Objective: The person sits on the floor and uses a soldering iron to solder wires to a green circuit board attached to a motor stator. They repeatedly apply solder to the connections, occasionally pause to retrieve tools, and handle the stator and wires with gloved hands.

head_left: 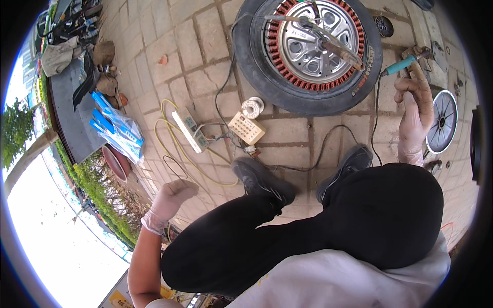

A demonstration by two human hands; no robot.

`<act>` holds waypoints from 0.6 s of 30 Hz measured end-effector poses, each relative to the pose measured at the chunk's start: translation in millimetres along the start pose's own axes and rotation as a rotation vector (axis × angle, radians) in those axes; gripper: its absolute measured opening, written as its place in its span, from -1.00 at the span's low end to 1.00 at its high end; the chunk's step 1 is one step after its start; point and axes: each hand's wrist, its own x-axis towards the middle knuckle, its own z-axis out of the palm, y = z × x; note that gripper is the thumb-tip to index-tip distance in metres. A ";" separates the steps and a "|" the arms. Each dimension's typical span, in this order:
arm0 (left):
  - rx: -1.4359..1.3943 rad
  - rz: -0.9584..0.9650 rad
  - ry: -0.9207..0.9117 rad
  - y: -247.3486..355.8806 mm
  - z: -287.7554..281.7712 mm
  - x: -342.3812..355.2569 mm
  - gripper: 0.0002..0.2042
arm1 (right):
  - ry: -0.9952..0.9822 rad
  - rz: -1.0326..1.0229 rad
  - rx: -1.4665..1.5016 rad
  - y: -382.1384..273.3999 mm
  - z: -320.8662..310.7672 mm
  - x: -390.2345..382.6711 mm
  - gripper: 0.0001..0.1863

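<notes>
My left hand (172,201), in a thin pale glove, is closed at the lower left, with a thin dark wire (173,167) curving up from its fingers. My right hand (415,115), also gloved, is on the right with fingers partly bent and apart. Its longest-reaching finger meets the teal handle of a soldering iron (400,65); the thumb stays off the handle. Beyond my feet lies a hub motor wheel with a black tyre (257,66), a ring of copper windings (280,66) and a silver centre (295,49). Sheathed cable (341,51) sticks out across it.
Before my shoes (262,179) lie a beige box with holes (246,128), a wire spool (252,108), a white box (187,131) and yellow cable (205,177). A round spoked cover (442,122) lies right. Blue packages in plastic (120,131) are left. Dark cords cross the paving.
</notes>
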 end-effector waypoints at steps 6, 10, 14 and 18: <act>0.028 0.184 -0.253 -43.4 46.8 58.0 -0.80 | -1.037 0.167 0.206 -87.2 16.7 28.6 -0.67; -0.162 0.242 -0.422 -42.5 97.1 102.0 -0.78 | -1.777 0.257 -0.279 -98.5 68.7 30.3 -0.67; -0.417 0.410 -0.519 -43.6 131.1 123.5 -0.79 | -1.840 -0.333 -0.846 -51.1 156.4 -28.2 -0.71; -0.952 0.279 -0.456 -70.8 136.0 130.2 -0.81 | -1.363 -0.794 -0.888 18.7 238.4 -83.5 -0.75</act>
